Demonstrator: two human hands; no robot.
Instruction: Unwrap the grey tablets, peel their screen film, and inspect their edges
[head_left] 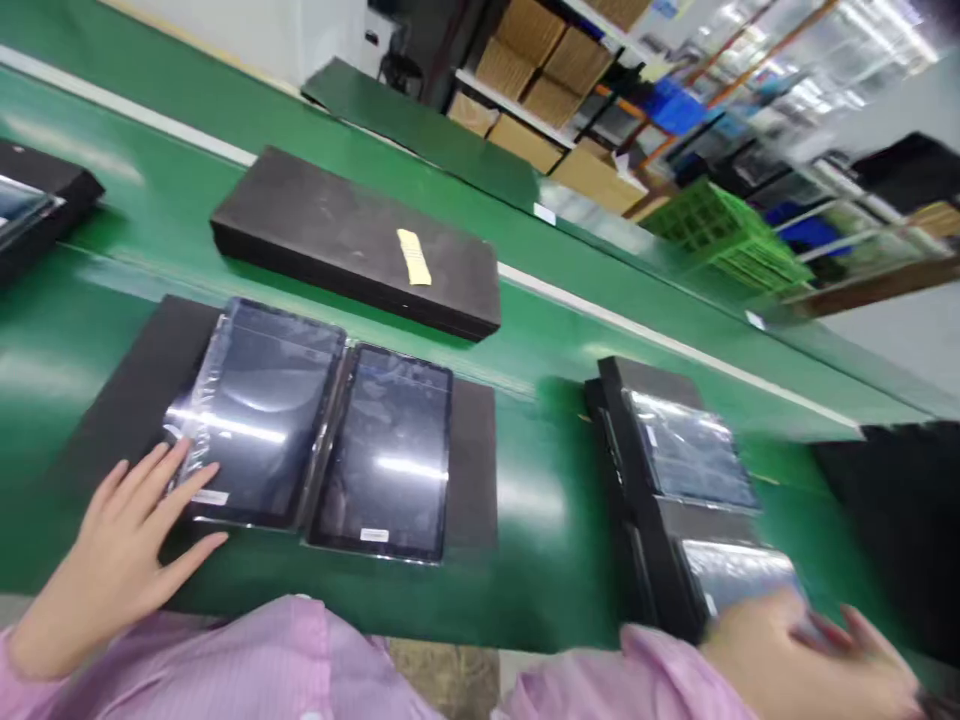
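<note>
Two dark tablets in clear wrap lie side by side on a black tray [135, 400] on the green belt. My left hand [127, 550] is open, fingers spread, with the fingertips resting on the near left corner of the left tablet [262, 410]. The right tablet [390, 450] lies untouched beside it. At the right a second black tray [630, 480] holds two more wrapped tablets [690, 450]. My right hand [810, 650] is blurred by motion at the near end of that tray, over the nearer tablet [739, 575]; its fingers look stretched out.
A closed black flat box [352, 240] with a yellow label lies further back on the green belt [540, 500]. Another black tray [37, 200] sits at the far left. Behind the belt stand cardboard boxes [540, 80] and a green crate [720, 235]. A dark object [900, 520] fills the right edge.
</note>
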